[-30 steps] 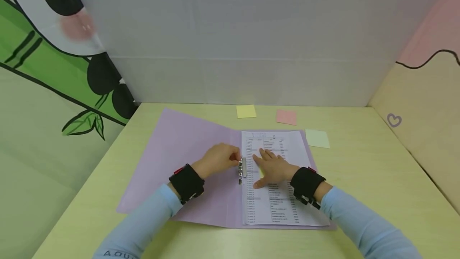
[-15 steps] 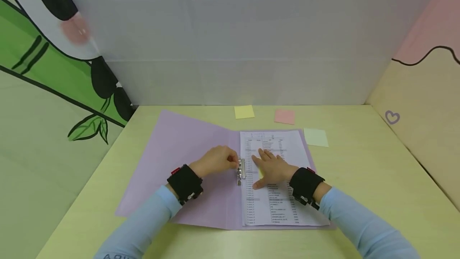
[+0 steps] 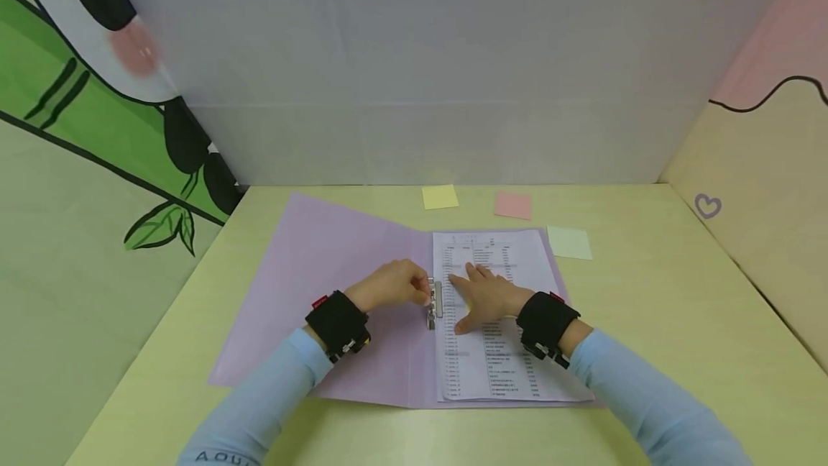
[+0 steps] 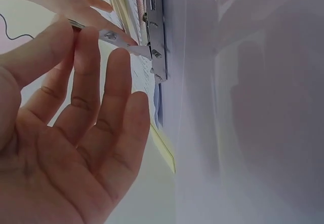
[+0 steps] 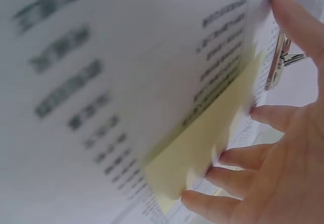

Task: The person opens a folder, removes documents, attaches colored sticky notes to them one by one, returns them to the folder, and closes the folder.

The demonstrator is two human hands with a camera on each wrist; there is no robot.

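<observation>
A purple folder [image 3: 336,265] lies spread on the table, with a stack of printed sheets [image 3: 517,372] on its right half. Along the fold sits a metal lever clip [image 3: 431,315]. My left hand [image 3: 394,285] is at the clip's upper part; in the left wrist view its thumb and index finger pinch the clip's raised lever [image 4: 114,37], whose tip is partly hidden by the fingers. My right hand [image 3: 491,300] rests on the sheets with its fingers spread. Beneath its fingers a yellow sticky note [image 5: 202,143] lies on the printed page.
Beyond the folder on the pale yellow table [image 3: 673,293] lie a yellow note [image 3: 440,197], a pink note [image 3: 513,205] and a pale green note [image 3: 569,243]. The green one is close to the folder's right edge. A grey-white panel [image 3: 420,92] closes off the back.
My right hand has shifted slightly left on the sheets, toward the clip. The left hand stays at the lever, almost unmoved. The head view has tilted a little.
</observation>
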